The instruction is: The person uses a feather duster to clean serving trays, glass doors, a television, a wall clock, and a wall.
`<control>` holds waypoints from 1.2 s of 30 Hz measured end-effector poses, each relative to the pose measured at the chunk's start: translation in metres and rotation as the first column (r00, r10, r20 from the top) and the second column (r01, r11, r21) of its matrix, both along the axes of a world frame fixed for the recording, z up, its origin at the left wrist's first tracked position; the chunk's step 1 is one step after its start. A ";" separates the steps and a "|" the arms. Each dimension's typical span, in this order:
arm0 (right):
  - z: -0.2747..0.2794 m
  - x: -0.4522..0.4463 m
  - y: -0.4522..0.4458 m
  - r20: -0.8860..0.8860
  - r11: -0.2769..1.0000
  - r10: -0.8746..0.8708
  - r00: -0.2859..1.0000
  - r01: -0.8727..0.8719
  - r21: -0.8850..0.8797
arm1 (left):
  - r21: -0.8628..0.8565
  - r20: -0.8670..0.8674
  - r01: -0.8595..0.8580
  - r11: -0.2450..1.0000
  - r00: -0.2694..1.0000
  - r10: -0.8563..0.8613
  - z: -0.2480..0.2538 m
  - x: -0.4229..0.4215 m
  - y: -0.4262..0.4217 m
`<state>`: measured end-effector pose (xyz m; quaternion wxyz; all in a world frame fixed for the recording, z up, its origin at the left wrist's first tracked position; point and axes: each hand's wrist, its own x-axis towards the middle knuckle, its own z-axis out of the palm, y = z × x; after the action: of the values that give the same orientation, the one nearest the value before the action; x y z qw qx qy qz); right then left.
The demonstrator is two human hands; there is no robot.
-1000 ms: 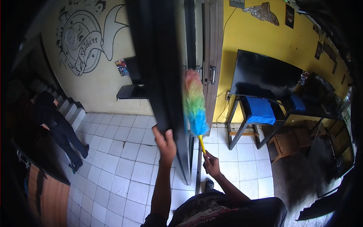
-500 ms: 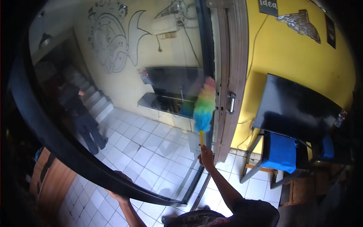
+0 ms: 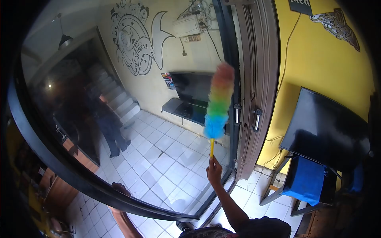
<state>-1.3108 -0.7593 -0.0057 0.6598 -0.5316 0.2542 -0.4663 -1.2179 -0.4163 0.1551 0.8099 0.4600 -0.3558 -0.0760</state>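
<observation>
My right hand is closed around the yellow handle of a rainbow feather duster. The duster points upward, its fluffy head in front of the glass pane near the upright edge of the dark frame; whether it touches the glass I cannot tell. At the lower left, my left hand is wrapped round the dark door frame, fingers showing beyond it and the rest partly hidden behind it.
A brown door post with a metal handle stands to the right. Beyond it, a black television is above a blue-covered chair. A person in dark clothes appears in the glass near some stairs.
The view has shifted left, so the door and post sit farther right. The duster's tip has moved a little up and right, still in my right hand. My left hand stays on the frame.
</observation>
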 end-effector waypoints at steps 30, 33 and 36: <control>-0.062 -0.029 0.157 0.087 0.736 0.511 0.855 -0.487 0.470 | 0.072 -0.202 0.117 0.990 0.974 -0.101 -0.018 0.020 0.021; -0.084 -0.040 0.182 0.010 0.519 0.506 0.863 -0.314 0.795 | 0.042 -0.159 0.036 0.998 0.987 -0.029 -0.010 0.008 0.014; -0.196 -0.060 0.171 0.242 0.170 0.538 0.807 -0.385 0.907 | 0.026 -0.312 -0.012 1.000 0.950 0.020 -0.016 0.006 0.017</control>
<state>-1.3705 -0.5887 -0.2014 0.9291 -0.1385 0.3420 0.0250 -1.2116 -0.3990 0.1386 0.8512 0.4546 -0.2185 -0.1454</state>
